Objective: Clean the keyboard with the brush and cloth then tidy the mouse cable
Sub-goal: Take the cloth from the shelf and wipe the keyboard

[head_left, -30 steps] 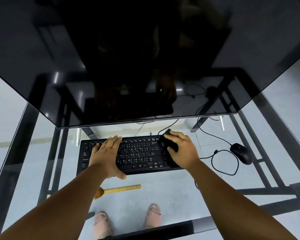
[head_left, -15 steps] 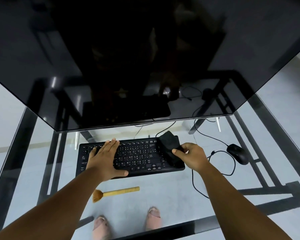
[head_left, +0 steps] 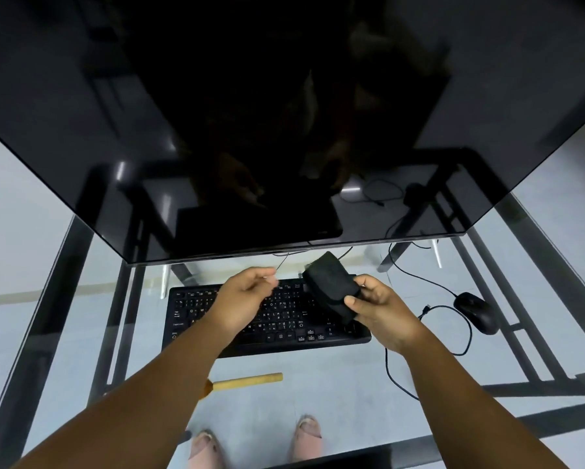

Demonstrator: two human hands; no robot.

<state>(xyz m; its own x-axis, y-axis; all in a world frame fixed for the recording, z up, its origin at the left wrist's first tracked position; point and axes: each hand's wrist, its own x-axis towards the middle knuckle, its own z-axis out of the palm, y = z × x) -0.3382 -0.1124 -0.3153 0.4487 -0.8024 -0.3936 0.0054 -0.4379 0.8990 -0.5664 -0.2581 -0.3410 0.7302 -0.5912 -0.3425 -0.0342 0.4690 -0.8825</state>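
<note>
A black keyboard (head_left: 284, 328) lies on the glass desk below the monitor. My right hand (head_left: 382, 309) holds a folded black cloth (head_left: 331, 289) lifted above the keyboard's right end. My left hand (head_left: 243, 297) hovers over the keyboard's middle, fingers loosely curled and holding nothing, just left of the cloth. A wooden-handled brush (head_left: 250, 380) lies on the glass in front of the keyboard, its bristles hidden by my left forearm. A black mouse (head_left: 475, 313) sits to the right, its cable (head_left: 446, 340) looping loosely over the glass.
A large dark monitor (head_left: 284, 130) overhangs the back of the desk. The glass desk (head_left: 352, 384) shows its black frame bars and the floor beneath. My two feet (head_left: 257, 438) are visible below.
My right hand lifted the cloth off the keyboard's right end. My left hand rose from the keys and moved right toward the cloth.
</note>
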